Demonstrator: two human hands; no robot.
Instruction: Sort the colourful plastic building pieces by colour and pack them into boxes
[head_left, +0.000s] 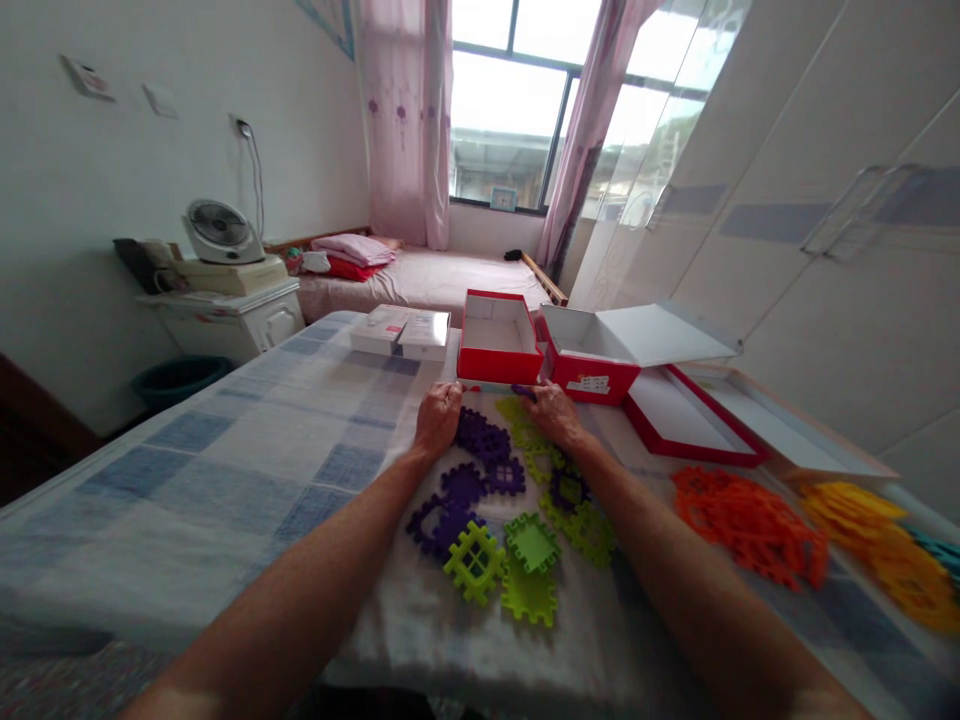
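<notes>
My left hand (441,412) is closed at the left end of a thin whitish strip (495,385). A small red patch shows by its fingertips, and what they grip is too small to make out. At the strip's right end, the fingers of my right hand (553,410) are closed on a purple piece (523,391), partly hidden by them. Below and between my forearms lie purple interlocking plastic tiles (463,485) with notched edges. Yellow-green tiles (529,592) lie beside them, some with window-like cutouts, and a paler green tile (532,541) partly overlaps one.
Behind my hands stand an open red box (501,350), another red box (589,365) and a white box (402,332). Shallow trays (694,415) sit to the right. Orange-red tiles (750,520) and yellow tiles (881,545) are heaped beside my right forearm.
</notes>
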